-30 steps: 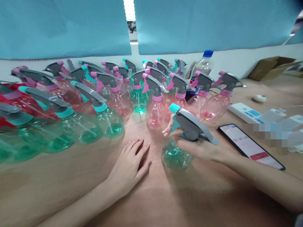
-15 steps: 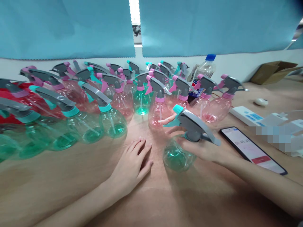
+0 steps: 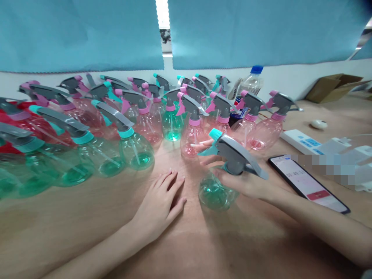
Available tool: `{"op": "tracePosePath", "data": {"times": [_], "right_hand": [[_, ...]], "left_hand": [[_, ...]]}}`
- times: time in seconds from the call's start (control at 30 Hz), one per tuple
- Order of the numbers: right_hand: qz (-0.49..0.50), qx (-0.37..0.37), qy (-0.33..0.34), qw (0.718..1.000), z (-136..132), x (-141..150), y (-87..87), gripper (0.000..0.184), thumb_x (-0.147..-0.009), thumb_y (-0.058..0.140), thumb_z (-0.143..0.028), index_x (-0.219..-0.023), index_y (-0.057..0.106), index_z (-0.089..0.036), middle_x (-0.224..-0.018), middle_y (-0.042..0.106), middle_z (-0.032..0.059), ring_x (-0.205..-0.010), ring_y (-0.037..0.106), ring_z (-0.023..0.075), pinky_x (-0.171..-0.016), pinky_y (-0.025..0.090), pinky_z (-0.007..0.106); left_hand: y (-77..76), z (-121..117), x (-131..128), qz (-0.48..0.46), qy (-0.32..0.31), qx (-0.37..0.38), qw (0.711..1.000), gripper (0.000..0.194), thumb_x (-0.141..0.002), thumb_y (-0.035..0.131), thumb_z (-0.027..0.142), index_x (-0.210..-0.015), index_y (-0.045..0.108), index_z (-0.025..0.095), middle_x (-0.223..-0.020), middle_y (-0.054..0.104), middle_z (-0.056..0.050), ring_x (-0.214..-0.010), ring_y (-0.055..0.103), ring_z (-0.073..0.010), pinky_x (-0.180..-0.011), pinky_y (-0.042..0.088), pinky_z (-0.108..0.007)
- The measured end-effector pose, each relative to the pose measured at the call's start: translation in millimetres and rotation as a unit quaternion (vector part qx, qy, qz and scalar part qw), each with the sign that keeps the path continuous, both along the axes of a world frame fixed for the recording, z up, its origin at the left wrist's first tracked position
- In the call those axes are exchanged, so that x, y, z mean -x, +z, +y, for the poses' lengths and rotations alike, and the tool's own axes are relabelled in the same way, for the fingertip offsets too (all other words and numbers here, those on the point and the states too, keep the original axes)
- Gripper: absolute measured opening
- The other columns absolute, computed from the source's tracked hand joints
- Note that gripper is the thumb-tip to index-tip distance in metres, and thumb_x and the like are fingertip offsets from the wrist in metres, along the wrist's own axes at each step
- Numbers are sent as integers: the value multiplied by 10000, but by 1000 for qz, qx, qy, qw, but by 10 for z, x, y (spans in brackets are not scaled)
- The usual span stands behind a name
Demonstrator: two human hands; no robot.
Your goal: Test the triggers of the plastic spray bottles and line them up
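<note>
My right hand is wrapped around the neck of a clear green spray bottle with a grey and turquoise sprayer head. Its nozzle points up and to the left, and some fingers are hidden behind the bottle. Flat on the table, left of that bottle, lies my left hand, fingers loosely spread and holding nothing. Nearest to it stands another green spray bottle with a turquoise collar. Just beyond the held bottle is a pink spray bottle.
Several more pink and green spray bottles crowd the back and left of the wooden table. To the right lie a phone showing a timer, a white power strip and a small white object. Behind stand a blue-capped bottle and a cardboard box.
The view has shifted slightly, so everything sits a little further left. Both hands keep their poses, and the right still grips the green spray bottle.
</note>
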State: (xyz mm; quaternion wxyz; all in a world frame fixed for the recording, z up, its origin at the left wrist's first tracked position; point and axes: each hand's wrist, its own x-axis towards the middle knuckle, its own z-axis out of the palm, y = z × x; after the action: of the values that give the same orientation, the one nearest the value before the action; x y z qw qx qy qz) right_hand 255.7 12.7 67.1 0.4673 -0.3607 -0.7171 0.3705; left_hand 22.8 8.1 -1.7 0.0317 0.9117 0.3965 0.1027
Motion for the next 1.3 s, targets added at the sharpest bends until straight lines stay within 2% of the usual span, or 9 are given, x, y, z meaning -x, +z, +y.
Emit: {"op": "tracePosePath", "data": {"times": [0.3,0.57,0.67,0.93,1.1,1.17,1.3], "right_hand": [[1,-5,3,1000,-12,0,22,486,-677,495,-45,-1108,576,-255,-1261,612,45,-1007,667,186,-790,593,314],[0,-12,17,1000,1,-6,-9,600,-672,469,-3,-1202,548,-275,-1277,614,19,-1083,641,172,-844,583,299],[4,-7,22,1000,7,-10,-17,616,-678,465,6,-1210,558,-290,-1272,621,6,-1047,660,169,-848,583,310],[-7,-1,21,1000,15,-31,-21,599,-678,460,29,-1182,588,-267,-1233,636,1,-992,668,145,-845,562,268],[-6,-1,10,1000,15,-22,3,527,-674,467,1,-1110,619,-253,-1183,653,10,-1036,646,170,-822,561,268],[-4,-3,11,1000,13,-19,11,541,-665,462,3,-1114,611,-259,-1182,649,4,-998,650,158,-804,561,260],[-18,2,2,1000,1,-22,23,531,-663,464,-21,-1120,601,-254,-1116,664,-5,-789,651,113,-726,552,240]], "left_hand": [[-4,2,0,-7,0,-3,1000,437,-963,431,367,-1334,506,147,-1401,499,-160,-1326,413,-325,-1076,346,-537],[-3,2,4,1,1,-4,1000,444,-959,443,364,-1339,501,142,-1407,493,-162,-1329,409,-326,-1076,348,-533],[1,4,2,-3,1,-2,1000,446,-962,433,369,-1339,502,141,-1408,491,-163,-1328,409,-328,-1073,348,-541],[-10,2,2,-2,1,-4,1000,446,-962,443,369,-1341,503,143,-1403,497,-160,-1333,404,-327,-1081,342,-527],[-11,5,4,3,-3,-11,1000,439,-966,429,352,-1340,501,134,-1400,500,-165,-1331,405,-326,-1072,350,-538],[-6,4,-1,5,-4,-10,1000,444,-967,426,356,-1339,504,124,-1399,498,-171,-1328,407,-331,-1070,351,-542],[-2,0,-9,6,-7,-10,1000,443,-968,426,352,-1334,510,116,-1393,503,-174,-1327,407,-334,-1069,349,-548]]}}
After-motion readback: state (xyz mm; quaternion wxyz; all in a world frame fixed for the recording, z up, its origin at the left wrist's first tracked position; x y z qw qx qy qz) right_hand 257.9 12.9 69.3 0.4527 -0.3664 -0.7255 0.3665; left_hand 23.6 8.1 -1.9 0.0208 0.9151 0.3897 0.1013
